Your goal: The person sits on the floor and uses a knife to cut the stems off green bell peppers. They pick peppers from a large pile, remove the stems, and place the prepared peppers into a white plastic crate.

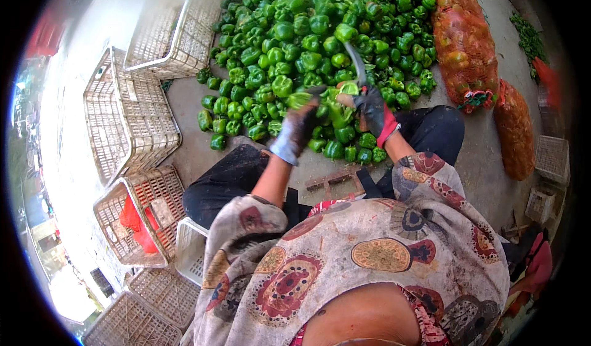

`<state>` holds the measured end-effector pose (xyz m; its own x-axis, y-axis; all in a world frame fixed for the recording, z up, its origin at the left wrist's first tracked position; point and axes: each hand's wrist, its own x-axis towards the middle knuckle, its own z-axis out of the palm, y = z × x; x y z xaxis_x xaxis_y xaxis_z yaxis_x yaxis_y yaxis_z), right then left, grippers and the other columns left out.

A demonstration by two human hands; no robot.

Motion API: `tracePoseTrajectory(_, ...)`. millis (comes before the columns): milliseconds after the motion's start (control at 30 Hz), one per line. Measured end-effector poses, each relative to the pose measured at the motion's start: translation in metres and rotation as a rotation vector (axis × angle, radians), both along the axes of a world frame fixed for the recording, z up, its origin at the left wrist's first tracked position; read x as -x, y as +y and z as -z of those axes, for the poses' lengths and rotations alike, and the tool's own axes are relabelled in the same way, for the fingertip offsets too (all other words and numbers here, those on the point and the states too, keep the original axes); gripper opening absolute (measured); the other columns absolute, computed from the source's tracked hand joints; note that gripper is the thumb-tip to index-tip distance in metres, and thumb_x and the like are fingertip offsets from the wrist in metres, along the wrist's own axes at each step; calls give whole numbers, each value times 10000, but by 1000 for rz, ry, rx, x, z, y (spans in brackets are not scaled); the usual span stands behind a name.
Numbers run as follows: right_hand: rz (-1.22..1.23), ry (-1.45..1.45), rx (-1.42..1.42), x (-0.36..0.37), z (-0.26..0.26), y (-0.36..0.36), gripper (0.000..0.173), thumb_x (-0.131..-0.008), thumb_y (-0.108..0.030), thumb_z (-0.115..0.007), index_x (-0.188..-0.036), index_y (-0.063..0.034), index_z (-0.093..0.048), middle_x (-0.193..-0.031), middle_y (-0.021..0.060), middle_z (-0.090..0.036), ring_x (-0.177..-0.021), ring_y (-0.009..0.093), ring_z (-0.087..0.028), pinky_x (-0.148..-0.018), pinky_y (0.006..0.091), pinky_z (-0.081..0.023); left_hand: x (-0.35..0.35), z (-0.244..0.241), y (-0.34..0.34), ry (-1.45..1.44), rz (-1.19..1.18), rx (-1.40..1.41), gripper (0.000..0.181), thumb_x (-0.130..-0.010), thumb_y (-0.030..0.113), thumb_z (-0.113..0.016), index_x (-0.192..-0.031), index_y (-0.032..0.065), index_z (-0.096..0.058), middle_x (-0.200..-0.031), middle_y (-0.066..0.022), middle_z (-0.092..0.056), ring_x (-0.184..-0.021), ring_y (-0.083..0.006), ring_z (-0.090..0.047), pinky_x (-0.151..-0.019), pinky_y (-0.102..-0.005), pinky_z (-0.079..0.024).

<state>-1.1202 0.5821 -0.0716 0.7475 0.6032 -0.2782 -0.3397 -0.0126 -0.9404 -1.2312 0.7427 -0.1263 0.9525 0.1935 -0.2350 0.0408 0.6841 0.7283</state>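
My left hand (302,125), in a dark glove with a light blue cuff, grips a green bell pepper (299,100); both are blurred. A dark glove with a red cuff covers my right hand (375,111), which is closed on a knife whose curved blade (356,62) points away from me over the pile. Beside that hand's thumb is a cut piece of green pepper (349,89); whether the thumb holds it is hard to tell. A large heap of green bell peppers (284,62) spreads over the floor in front of me and reaches under both hands.
Plastic crates (147,110) line the left side, one with red netting (138,226) inside. To the right lie a full red mesh sack (466,46) and a smaller one (513,133). Between my legs is a reddish-brown frame (325,180). Smaller crates (551,159) stand far right.
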Motion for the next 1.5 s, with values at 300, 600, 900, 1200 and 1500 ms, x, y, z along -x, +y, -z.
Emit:
tracePoseTrajectory(300, -7, 370, -121, 15, 21, 28, 401, -911, -338, -547, -1178, -40, -582, -941, 25, -627, -632, 82, -481, -564, 208, -401, 36, -13, -14, -80, -124, 801, 419, -899, 193, -494, -1274, 5, -491, -1247, -180, -547, -1122, -300, -549, -1006, -444, -428)
tracePoseTrajectory(600, -173, 272, 179, 43, 16, -4, 298, -862, -291, -664, -1063, -72, -651, -813, -13, -629, -564, 67, -543, -485, 218, -388, -12, -129, 289, 266, -469, -11, 686, -913, 507, -469, -1401, 46, -323, -1400, -183, -392, -1213, -349, -425, -1030, -480, -339)
tracePoseTrajectory(900, -323, 85, 564, 47, 128, -39, 266, -836, -254, -659, -1024, -67, -648, -735, -28, -603, -549, 74, -516, -503, 221, -399, -37, 43, 205, 782, -229, -1029, 657, -756, 466, -680, -1194, -2, -539, -1001, -196, -645, -864, -302, -594, -765, -402, -485)
tracePoseTrajectory(1200, -9, 275, 486, 47, 93, -40, 331, -852, -142, -645, -1172, -65, -606, -768, -40, -588, -571, 37, -494, -514, 198, -391, -30, 177, 19, 931, 214, -1555, 726, -707, 270, -736, -1296, -27, -433, -1274, -213, -521, -1165, -330, -523, -941, -387, -452)
tracePoseTrajectory(1500, 131, 354, 145, 31, 77, 3, 350, -875, -276, -642, -1152, -62, -626, -810, 25, -656, -554, 74, -548, -492, 198, -398, -6, 105, 36, 520, -17, 236, 301, -825, 66, -601, -1121, 21, -565, -1092, -135, -634, -936, -192, -639, -818, -306, -530)
